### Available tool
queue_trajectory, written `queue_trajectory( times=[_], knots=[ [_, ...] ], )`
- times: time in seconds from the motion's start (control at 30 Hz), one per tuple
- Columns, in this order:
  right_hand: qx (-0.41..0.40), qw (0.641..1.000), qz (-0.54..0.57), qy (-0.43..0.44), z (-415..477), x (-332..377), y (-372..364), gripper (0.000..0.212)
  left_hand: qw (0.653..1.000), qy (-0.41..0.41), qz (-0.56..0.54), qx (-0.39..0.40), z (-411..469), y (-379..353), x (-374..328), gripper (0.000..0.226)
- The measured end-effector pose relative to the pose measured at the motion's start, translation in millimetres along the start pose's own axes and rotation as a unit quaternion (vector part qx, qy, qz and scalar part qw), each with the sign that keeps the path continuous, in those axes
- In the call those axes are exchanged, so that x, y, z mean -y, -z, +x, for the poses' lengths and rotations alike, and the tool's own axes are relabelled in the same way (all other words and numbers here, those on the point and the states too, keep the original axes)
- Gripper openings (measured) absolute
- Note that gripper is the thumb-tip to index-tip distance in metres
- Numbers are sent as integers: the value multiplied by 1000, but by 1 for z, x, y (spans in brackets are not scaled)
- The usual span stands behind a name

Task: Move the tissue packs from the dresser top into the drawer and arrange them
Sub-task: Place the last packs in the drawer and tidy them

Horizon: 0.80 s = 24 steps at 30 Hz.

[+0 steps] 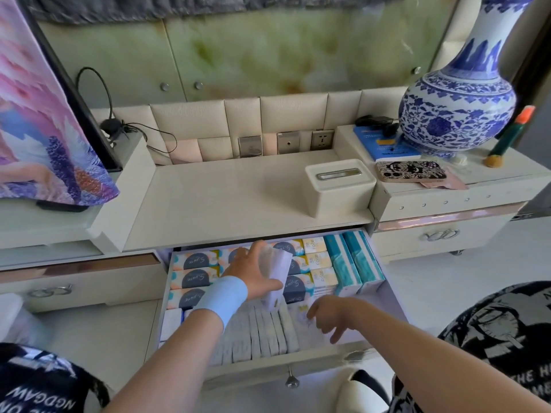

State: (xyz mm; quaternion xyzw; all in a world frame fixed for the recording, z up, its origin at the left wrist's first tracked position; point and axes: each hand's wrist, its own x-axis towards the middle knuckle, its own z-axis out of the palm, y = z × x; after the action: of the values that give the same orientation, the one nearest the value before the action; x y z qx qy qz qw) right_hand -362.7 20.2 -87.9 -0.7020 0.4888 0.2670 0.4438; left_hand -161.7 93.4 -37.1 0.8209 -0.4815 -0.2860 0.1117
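Tissue pack (279, 268), white: gripped by left hand (253, 274) above drawer (298, 360); "S.pure" packs (195, 260) and "Face" packs (319, 260) stowed; right hand (328, 317) loosely spread.

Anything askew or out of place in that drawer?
Only the white plastic-wrapped tissue pack gripped by the left hand: it tilts above the rows in the open white drawer, not yet seated. The other packs lie in tidy rows.

Odds and ends on the right
A blue-and-white vase (457, 93) stood behind a phone (411, 171) in a patterned case; a white tissue box (340, 186) sat just left of the phone.
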Motion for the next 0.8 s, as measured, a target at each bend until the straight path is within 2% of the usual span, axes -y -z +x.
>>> queue_trajectory(
  times=[0.1, 0.2, 0.27, 0.3, 0.33, 0.43, 0.5, 0.57, 0.63, 0.73, 0.8],
  knots=[
    [-12, 1000, -15, 7, -4, 2, 8, 43, 999, 21, -45, 11, 4, -3, -8, 93],
    [-57, 988, 123, 72, -14, 12, 29, 40, 998, 41, -50, 10, 11, -6, -20, 104],
    [-19, 939, 321, 119, -22, 15, 44, 41, 996, 46, -79, 17, 14, -11, -31, 108],
    [12, 909, 392, 140, -28, 15, 49, 41, 993, 46, -104, 20, 16, -15, -37, 104],
    [29, 893, 419, 159, -31, 14, 52, 41, 990, 47, -131, 26, 18, -20, -43, 98],
    [-20, 924, 359, 130, -31, 4, 50, 38, 980, 35, -183, 73, 23, -30, -56, 62],
    [-59, 943, 316, 86, -22, -9, 49, 38, 982, 20, -155, 107, 24, -38, -55, 42],
    [-66, 964, 250, 69, -17, -22, 47, 48, 992, -20, -32, 122, 21, -45, -51, 37],
    [-57, 977, 195, 64, -15, -31, 42, 46, 985, -66, 101, 125, 16, -52, -46, 35],
    [-33, 979, 194, 46, -12, -31, 21, 26, 972, -114, 159, 130, 10, -61, -37, 31],
    [-44, 980, 188, 50, -3, -30, 9, 30, 966, -142, 187, 112, 9, -65, -28, 34]
  ],
)
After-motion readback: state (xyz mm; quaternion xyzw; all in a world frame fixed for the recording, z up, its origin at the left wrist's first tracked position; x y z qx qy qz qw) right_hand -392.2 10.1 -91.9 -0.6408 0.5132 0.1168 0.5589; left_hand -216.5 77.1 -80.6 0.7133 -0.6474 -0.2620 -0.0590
